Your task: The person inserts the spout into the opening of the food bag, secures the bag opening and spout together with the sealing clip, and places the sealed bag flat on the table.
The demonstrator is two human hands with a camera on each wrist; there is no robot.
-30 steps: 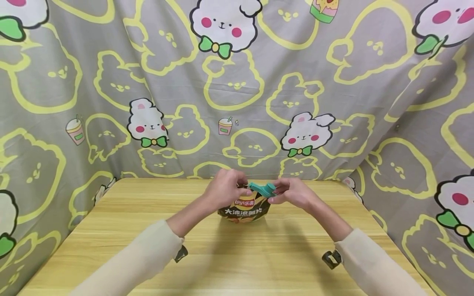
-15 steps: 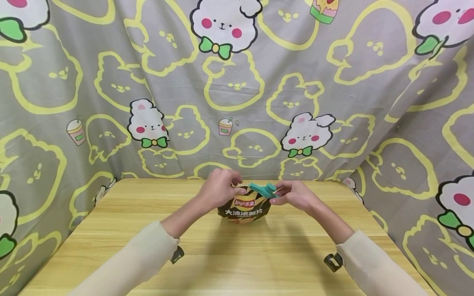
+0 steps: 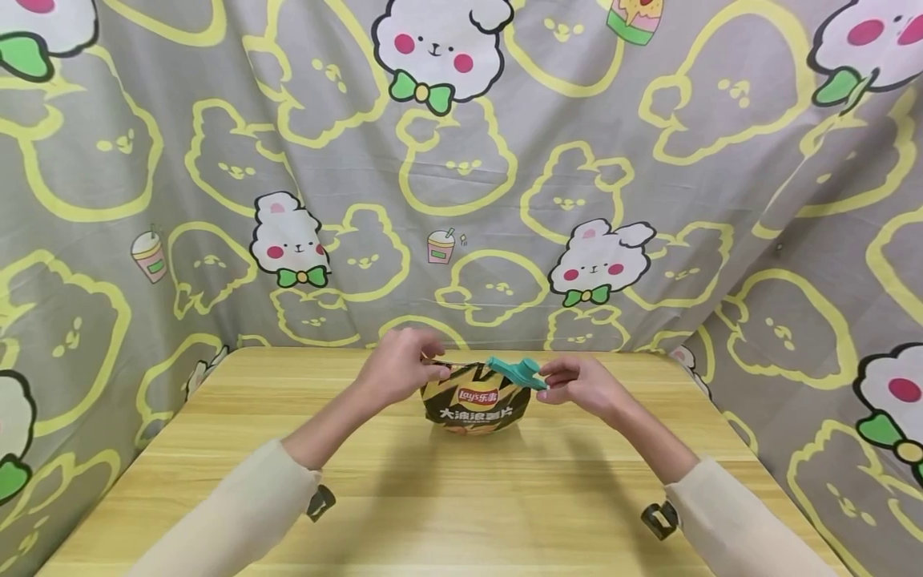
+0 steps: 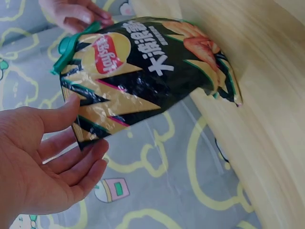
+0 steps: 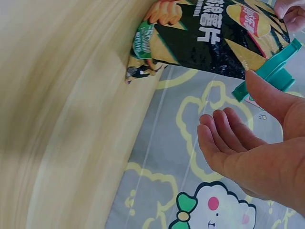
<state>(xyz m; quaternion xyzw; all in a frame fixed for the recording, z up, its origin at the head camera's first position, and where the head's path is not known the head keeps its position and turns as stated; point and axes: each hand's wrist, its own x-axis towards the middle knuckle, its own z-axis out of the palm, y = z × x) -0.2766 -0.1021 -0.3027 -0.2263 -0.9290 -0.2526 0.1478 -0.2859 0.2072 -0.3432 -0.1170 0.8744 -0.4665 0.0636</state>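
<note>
A black and gold Lay's chip bag (image 3: 476, 407) stands on the table with its printed front toward me. A teal bag clip (image 3: 519, 372) sits across the right part of its top edge, its right end sticking out past the bag. My left hand (image 3: 400, 365) holds the bag's top left corner loosely, thumb (image 4: 66, 112) at the front edge and fingers partly behind. My right hand (image 3: 584, 389) is beside the clip's right end. In the right wrist view its thumb (image 5: 264, 90) lies by the clip while the relaxed fingers (image 5: 224, 129) stay apart from it.
The wooden table (image 3: 461, 505) runs under both forearms. A grey curtain (image 3: 461, 192) with yellow outlines and white rabbits hangs behind the table and along its sides. Black straps (image 3: 659, 519) show near the sleeves.
My left hand has slid left along the bag's top edge to its corner, uncovering more of the front. The right hand has drawn slightly right. Bag and clip have hardly moved.
</note>
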